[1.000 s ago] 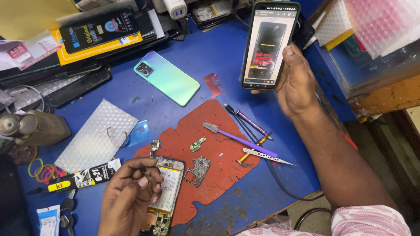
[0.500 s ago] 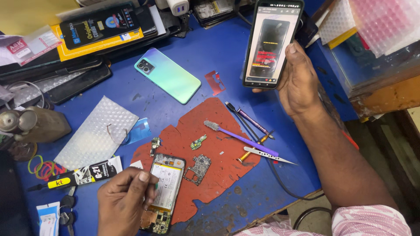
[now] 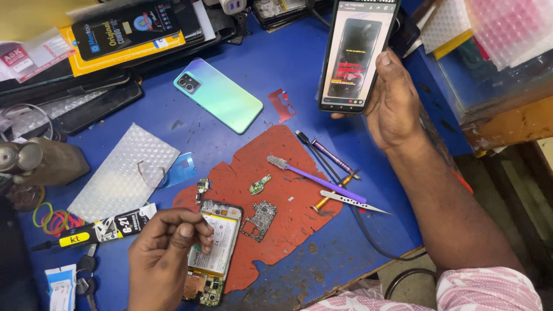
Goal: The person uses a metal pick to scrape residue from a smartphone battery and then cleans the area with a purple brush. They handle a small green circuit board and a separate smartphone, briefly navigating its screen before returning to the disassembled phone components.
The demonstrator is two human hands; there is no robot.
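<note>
My right hand [image 3: 397, 101] holds a black smartphone [image 3: 357, 55] upright above the blue table, its lit screen facing me. My left hand [image 3: 167, 253] hovers with its fingers pinched together over an opened phone body [image 3: 222, 242] that lies on a red mat [image 3: 288, 190], battery showing. I cannot tell whether anything small sits between the fingertips. A loose circuit board [image 3: 260, 220] lies right of the opened phone, and a small green board [image 3: 259, 185] lies above it.
A teal phone back cover [image 3: 219, 95] lies at the table's centre. A purple brush [image 3: 317, 173], tweezers [image 3: 351, 201] and thin tools sit right of the mat. A glue tube [image 3: 98, 230], bubble wrap [image 3: 124, 173], rubber bands [image 3: 52, 219] and boxed screens [image 3: 132, 29] are on the left.
My right hand has kept the smartphone raised, drifting slightly. My left hand stays over the opened phone, its fingers now drawn closer into a pinch.
</note>
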